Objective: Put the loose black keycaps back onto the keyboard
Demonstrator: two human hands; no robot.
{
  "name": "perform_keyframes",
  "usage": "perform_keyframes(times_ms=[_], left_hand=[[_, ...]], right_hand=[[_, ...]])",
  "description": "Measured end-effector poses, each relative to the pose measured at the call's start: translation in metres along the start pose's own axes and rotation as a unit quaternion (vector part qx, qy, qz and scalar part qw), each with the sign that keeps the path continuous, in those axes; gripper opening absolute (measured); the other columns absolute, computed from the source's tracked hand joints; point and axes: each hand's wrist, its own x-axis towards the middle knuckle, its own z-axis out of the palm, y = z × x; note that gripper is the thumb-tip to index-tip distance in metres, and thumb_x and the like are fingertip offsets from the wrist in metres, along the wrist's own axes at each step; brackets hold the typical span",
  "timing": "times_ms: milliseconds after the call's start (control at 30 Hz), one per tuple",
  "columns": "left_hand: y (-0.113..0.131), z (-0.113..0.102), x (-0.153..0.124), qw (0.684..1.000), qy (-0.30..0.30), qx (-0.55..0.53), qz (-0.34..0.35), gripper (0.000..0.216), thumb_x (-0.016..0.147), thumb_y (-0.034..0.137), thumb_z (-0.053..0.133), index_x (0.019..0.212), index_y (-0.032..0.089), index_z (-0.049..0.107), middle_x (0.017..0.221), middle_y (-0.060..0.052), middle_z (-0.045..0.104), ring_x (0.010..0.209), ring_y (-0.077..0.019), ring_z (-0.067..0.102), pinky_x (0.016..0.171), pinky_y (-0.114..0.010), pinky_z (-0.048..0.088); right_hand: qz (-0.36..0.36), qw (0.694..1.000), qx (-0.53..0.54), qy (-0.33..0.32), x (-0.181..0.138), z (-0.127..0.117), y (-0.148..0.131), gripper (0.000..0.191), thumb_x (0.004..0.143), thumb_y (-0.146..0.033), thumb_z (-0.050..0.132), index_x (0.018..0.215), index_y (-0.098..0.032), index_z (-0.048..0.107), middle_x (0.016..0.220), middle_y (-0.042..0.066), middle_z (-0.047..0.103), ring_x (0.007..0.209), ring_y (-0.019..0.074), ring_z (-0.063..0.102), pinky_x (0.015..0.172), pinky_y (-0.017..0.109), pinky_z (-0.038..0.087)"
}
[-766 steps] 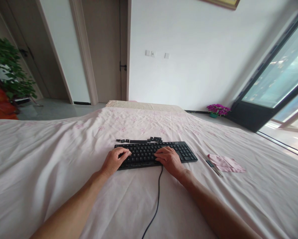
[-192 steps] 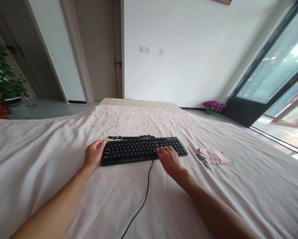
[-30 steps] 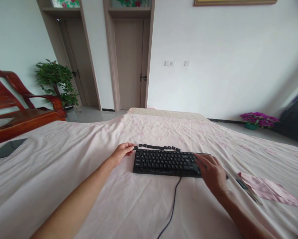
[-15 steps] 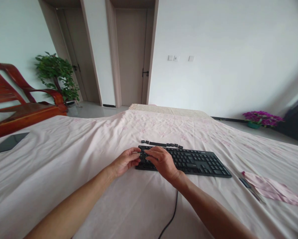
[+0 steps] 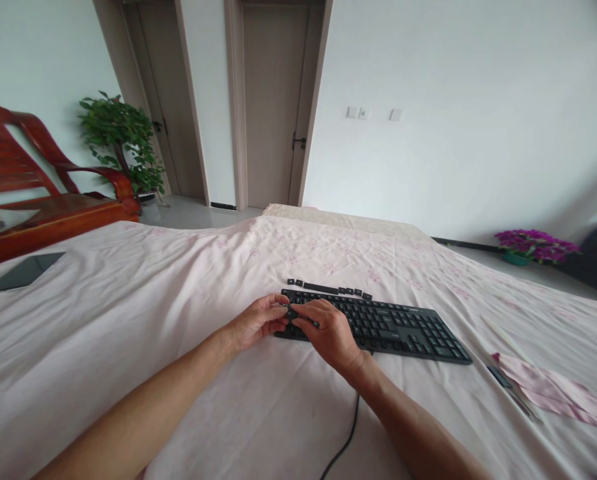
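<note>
A black wired keyboard (image 5: 393, 325) lies on the pink bed sheet (image 5: 128, 313). Both hands meet at its left end. My left hand (image 5: 256, 321) curls its fingers around the left edge of the keyboard. My right hand (image 5: 326, 331) lies over the left keys with its fingertips pinched close to the left hand's; what they pinch is too small to name. A row of loose black keycaps (image 5: 328, 289) lies on the sheet just behind the keyboard. The cable (image 5: 346, 440) runs toward me.
A folded pink cloth (image 5: 553, 393) and a small dark tool (image 5: 501, 377) lie at the right. A dark tablet (image 5: 23, 271) rests at the far left by a red wooden chair (image 5: 43, 200). A plant (image 5: 121, 143), doors and purple flowers (image 5: 533, 243) stand beyond the bed.
One second ago my right hand was at the keyboard's right end; it has crossed to the left end beside my left hand. The view has shifted slightly.
</note>
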Motion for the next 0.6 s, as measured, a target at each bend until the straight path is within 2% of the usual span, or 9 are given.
perform_keyframes(times_ms=[167,300,433,600], left_hand=[[0.0,0.001,-0.001,1.0,-0.001,0.006,-0.007,0.033,0.071,0.026,0.075,0.097,0.017,0.056,0.076,-0.001,0.065,0.057,-0.0056,0.06,0.058,-0.016,0.048],[0.0,-0.002,0.0,0.999,0.012,0.031,0.004,0.033,0.072,0.031,0.073,0.098,0.016,0.059,0.076,-0.002,0.064,0.061,-0.0063,0.059,0.059,-0.016,0.047],[-0.001,-0.015,0.008,0.995,0.072,0.046,0.051,0.034,0.076,0.039,0.068,0.1,0.015,0.061,0.086,-0.005,0.064,0.066,-0.0061,0.058,0.057,-0.015,0.044],[-0.003,-0.029,0.015,0.983,0.148,0.066,0.089,0.035,0.073,0.036,0.071,0.1,0.016,0.06,0.091,-0.004,0.063,0.067,-0.0058,0.056,0.058,-0.015,0.044]], right_hand=[[-0.006,1.0,-0.028,-0.006,0.0,0.0,-0.001,0.02,0.086,-0.026,0.059,0.102,-0.027,0.07,0.092,0.003,0.069,0.085,0.018,0.061,0.081,0.03,0.047],[-0.004,0.998,-0.055,0.023,-0.001,0.002,0.001,0.018,0.086,-0.029,0.059,0.098,-0.027,0.071,0.091,0.004,0.066,0.086,0.0183,0.058,0.081,0.031,0.046],[0.022,0.995,-0.1,0.004,-0.004,0.01,0.006,0.014,0.081,-0.031,0.066,0.094,-0.03,0.072,0.085,0.003,0.062,0.083,0.0184,0.054,0.076,0.031,0.045],[0.038,0.99,-0.132,-0.04,-0.008,0.021,0.007,0.014,0.078,-0.032,0.069,0.091,-0.032,0.073,0.082,0.001,0.06,0.079,0.0171,0.051,0.074,0.03,0.04]])
